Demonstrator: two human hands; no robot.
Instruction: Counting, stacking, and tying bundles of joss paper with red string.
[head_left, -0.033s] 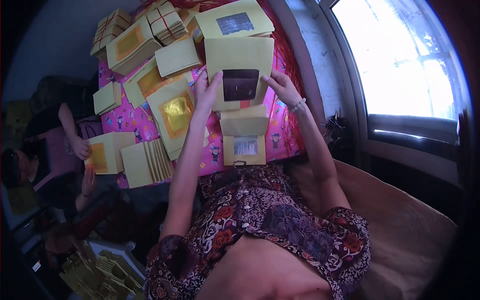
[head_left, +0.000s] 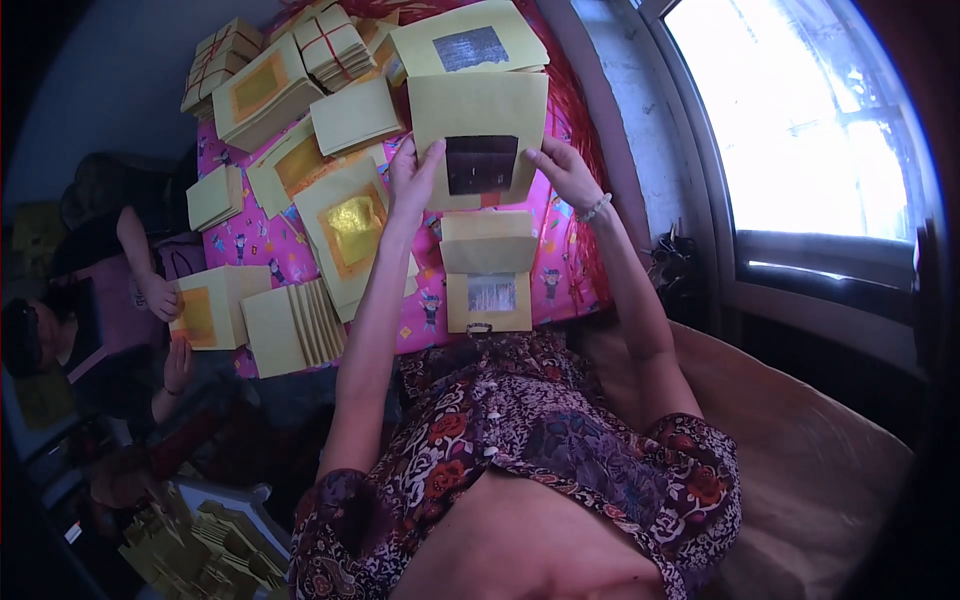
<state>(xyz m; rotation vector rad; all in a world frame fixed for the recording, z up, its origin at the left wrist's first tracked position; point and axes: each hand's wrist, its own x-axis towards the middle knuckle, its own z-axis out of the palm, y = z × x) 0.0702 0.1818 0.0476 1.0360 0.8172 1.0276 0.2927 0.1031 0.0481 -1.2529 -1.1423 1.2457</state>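
Both hands hold a pale yellow sheet of joss paper [head_left: 475,105] by its sides, with a dark, shiny foil square in its lower part. My left hand [head_left: 413,180] pinches the left edge, thumb on the face. On the opposite edge my right hand [head_left: 566,176] has the same grip. Below the sheet, nearer me, lie folded yellow papers [head_left: 488,246], the nearest bearing a silver foil square [head_left: 491,293]. Beyond the held sheet rests a stack of silver-foil papers [head_left: 415,48]. Whether the held sheet touches that stack I cannot tell.
A pink patterned cloth [head_left: 550,285] covers the table. Gold-foil papers [head_left: 330,225], plain stacks [head_left: 355,115] and string-tied bundles [head_left: 330,40] spread to the left. A co-worker's hands [head_left: 170,320] hold a paper at far left. Red strands [head_left: 585,170] lie along the right edge, by a window [head_left: 800,120].
The held sheet has tilted slightly, so its dark foil square and lower edge show a little differently. Both hands keep their hold.
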